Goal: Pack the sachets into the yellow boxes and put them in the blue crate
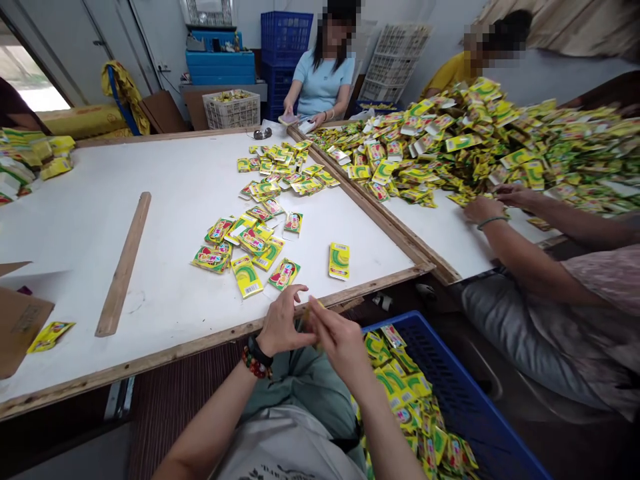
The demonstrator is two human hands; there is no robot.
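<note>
My left hand (283, 320) and my right hand (337, 337) meet just below the table's near edge, fingers pinched together on a small yellow-green packet (306, 315) that is mostly hidden between them. A beaded bracelet circles my left wrist. Just beyond my hands, several yellow and green packets (250, 247) lie scattered on the white table (165, 193), and a single one (339, 260) lies apart to the right. A blue crate (450, 380) with many packets stands at my right knee.
A wooden stick (123, 263) lies on the table's left half. A huge pile of packets (500, 147) covers the adjoining table, where a person's hands (485, 207) sort at the right. Two more people sit at the far end. Cardboard (17, 320) lies at left.
</note>
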